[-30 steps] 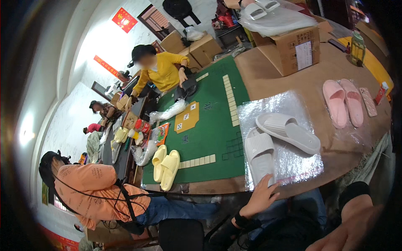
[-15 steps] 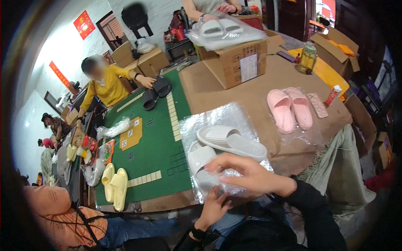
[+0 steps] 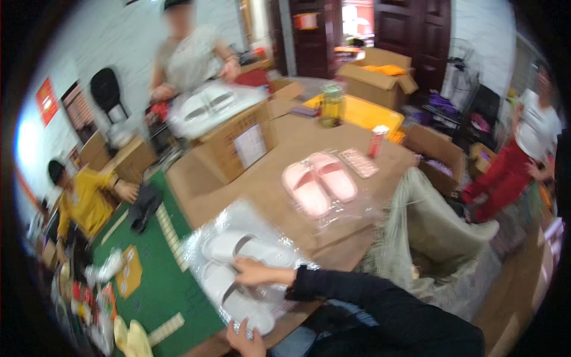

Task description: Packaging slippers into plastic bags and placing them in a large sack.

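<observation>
A pair of light grey slippers lies on a clear plastic bag [image 3: 193, 244] at the table's near edge. My right hand [image 3: 262, 273] reaches over the nearer slipper [image 3: 253, 310], its fingers stretched out beside the strap. The farther slipper [image 3: 273, 253] rests just beyond that hand. Down by the nearer slipper's heel, my left hand [image 3: 245, 342] has its fingers spread. Blur hides how firmly either hand touches the slipper.
Pink slippers [image 3: 312, 196] lie on plastic beside a pink phone case [image 3: 359, 163]. Behind stands a carton [image 3: 229, 157] bearing white slippers. A person in yellow [image 3: 89, 202] holds dark slippers [image 3: 144, 208] over the green mat [image 3: 166, 303]. A draped sack [image 3: 410, 238] is right.
The view has swung to the right. My right hand has come down from above the nearer slipper to its strap. My left hand has stayed near the heel end.
</observation>
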`<state>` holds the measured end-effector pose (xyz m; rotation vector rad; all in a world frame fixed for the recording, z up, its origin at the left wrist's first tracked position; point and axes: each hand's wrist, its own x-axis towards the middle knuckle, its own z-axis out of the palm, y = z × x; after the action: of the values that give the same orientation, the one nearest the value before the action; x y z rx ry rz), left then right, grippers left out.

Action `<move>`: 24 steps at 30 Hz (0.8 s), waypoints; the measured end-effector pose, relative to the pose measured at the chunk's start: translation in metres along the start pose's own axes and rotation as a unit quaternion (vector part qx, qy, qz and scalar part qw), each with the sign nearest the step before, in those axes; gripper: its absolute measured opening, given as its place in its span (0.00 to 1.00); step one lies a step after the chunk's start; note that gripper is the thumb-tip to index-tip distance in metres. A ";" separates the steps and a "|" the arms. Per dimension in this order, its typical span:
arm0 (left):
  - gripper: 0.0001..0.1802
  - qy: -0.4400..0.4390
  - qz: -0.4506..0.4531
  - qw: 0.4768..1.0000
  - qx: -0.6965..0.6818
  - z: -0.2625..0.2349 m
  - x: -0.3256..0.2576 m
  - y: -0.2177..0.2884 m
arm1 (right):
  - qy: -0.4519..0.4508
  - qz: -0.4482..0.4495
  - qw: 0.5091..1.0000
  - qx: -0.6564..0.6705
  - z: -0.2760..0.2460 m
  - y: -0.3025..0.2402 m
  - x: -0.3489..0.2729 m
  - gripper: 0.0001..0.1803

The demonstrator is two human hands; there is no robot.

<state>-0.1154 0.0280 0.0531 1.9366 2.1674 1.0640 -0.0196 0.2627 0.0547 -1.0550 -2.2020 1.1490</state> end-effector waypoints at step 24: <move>0.24 -0.051 -0.108 0.992 0.042 0.016 0.002 0.017 | -0.079 -0.068 0.984 -0.142 -0.009 0.010 -0.038 0.22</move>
<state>-0.0936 0.0368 0.0507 1.6944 2.3333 0.8346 0.0138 0.2406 0.0500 -0.9306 -2.5783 0.9047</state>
